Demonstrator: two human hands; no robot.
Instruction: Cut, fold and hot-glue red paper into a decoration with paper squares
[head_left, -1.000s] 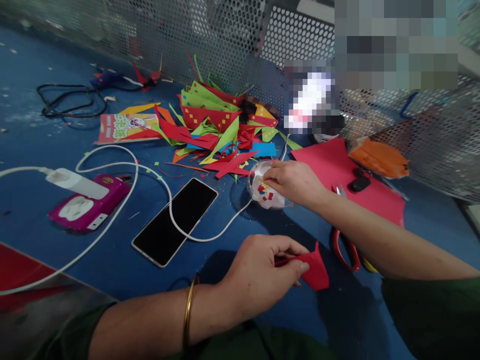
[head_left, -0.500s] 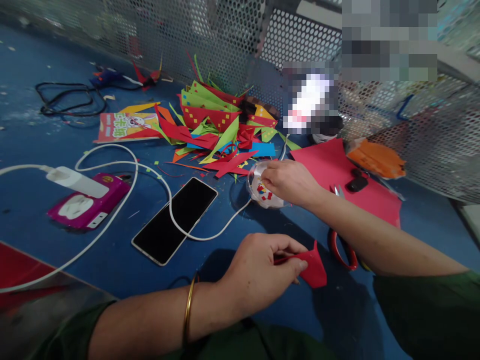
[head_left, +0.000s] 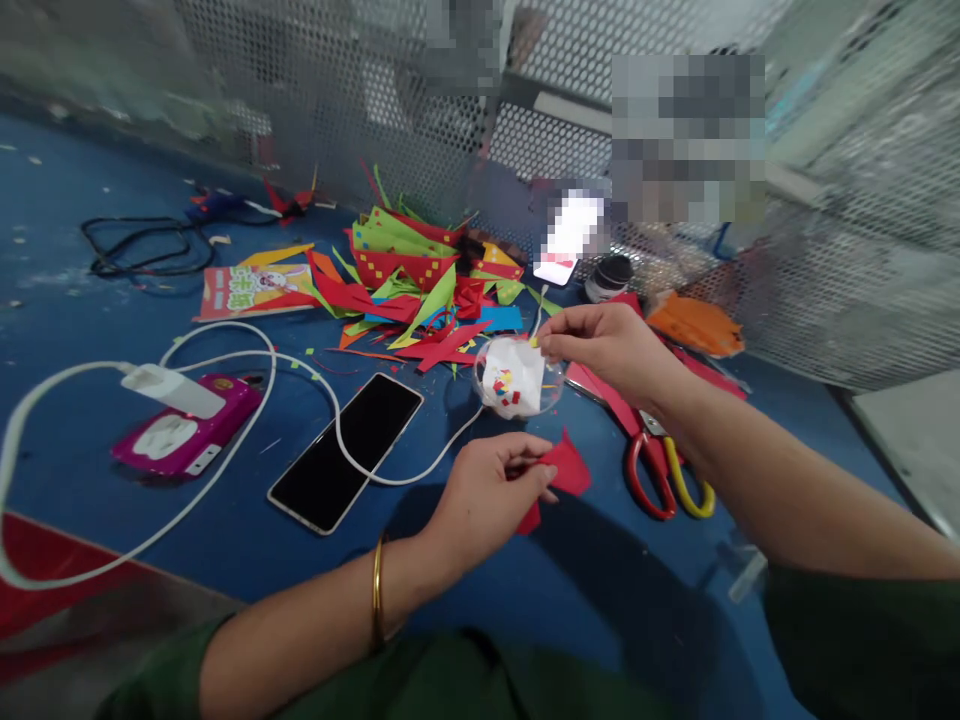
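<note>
My left hand pinches a folded piece of red paper above the blue table. Above the right rim of a clear round dish, my right hand is closed, with a small yellow bit at its fingertips. Inside the dish lie white paper and small red, yellow and blue bits. Scissors with one red and one yellow handle rest under my right wrist, partly over red paper.
A black-screened phone, a purple power socket and a looping white cable lie left. Behind are a pile of coloured paper, a lit phone, a black-lidded jar and an orange packet.
My right hand has lifted out of the dish with a yellow bit. My left hand and its red paper have shifted up and left in view. The camera view has shifted too.
</note>
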